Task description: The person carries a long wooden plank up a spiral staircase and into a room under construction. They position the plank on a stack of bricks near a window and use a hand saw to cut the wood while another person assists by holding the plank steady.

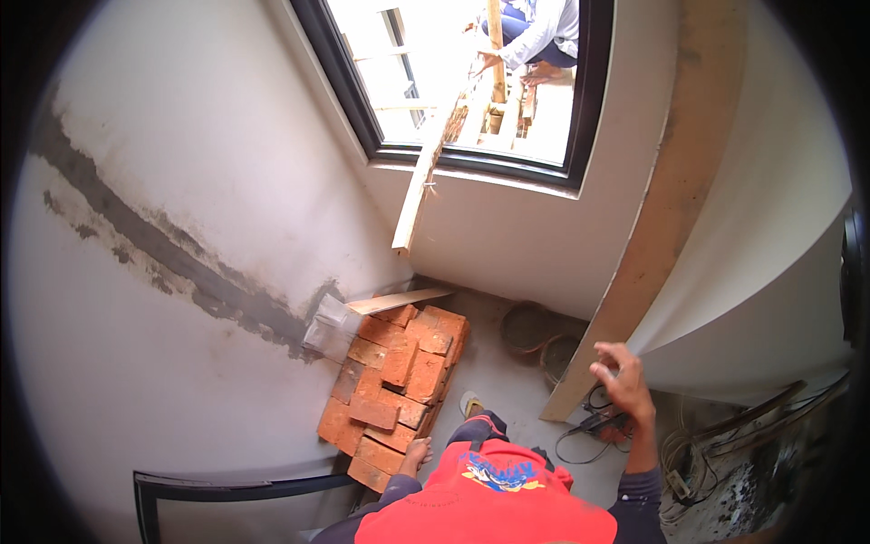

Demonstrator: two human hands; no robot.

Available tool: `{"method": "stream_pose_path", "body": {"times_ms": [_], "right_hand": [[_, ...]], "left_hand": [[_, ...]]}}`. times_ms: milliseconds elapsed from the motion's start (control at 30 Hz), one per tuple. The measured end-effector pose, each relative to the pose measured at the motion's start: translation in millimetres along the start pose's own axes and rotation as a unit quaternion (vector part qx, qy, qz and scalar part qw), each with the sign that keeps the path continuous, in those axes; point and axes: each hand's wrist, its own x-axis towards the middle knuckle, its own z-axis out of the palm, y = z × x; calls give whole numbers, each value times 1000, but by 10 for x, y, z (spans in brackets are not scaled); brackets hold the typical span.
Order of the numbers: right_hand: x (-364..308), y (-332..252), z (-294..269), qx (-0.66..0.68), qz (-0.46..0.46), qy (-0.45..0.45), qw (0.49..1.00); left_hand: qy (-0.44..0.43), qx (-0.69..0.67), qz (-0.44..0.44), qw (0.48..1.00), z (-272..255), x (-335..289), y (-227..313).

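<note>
My left hand [417, 456] hangs low beside the near right edge of a stack of orange-red bricks [399, 364]. Its fingers are loosely bent, with nothing visible in them; whether it touches a brick is unclear. Two loose bricks, one of them this brick [374, 412], lie on top of the stack. To the right, my right hand [625, 385] is raised in front of a long wooden board [675, 199] that leans up the wall. Its fingers are curled but apart, and it holds nothing.
Through the dark-framed window [471, 163] a timber beam [426, 195] sticks into the room; a person [544, 36] crouches outside. Round dark buckets [530, 328] stand by the far wall. Cables [680, 458] and a corded tool [612, 428] lie at right. A black frame [245, 485] is at lower left.
</note>
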Motion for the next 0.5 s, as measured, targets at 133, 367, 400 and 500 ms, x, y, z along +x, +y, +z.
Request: {"method": "stream_pose_path", "body": {"times_ms": [133,367,400,500], "right_hand": [[728,-392,30,-10,-49,81,995],[1980,-929,96,-73,-171,246,951],[2137,-983,69,-101,-180,279,938],[2625,-1056,-8,-202,-198,371,885]], "left_hand": [[-6,-20,7,1000,-435,238,468],[263,-72,303,913,-1489,361,1946],[302,-16,348,887,-1675,278,2242],[308,-31,437,845,-1785,-293,3291]]}}
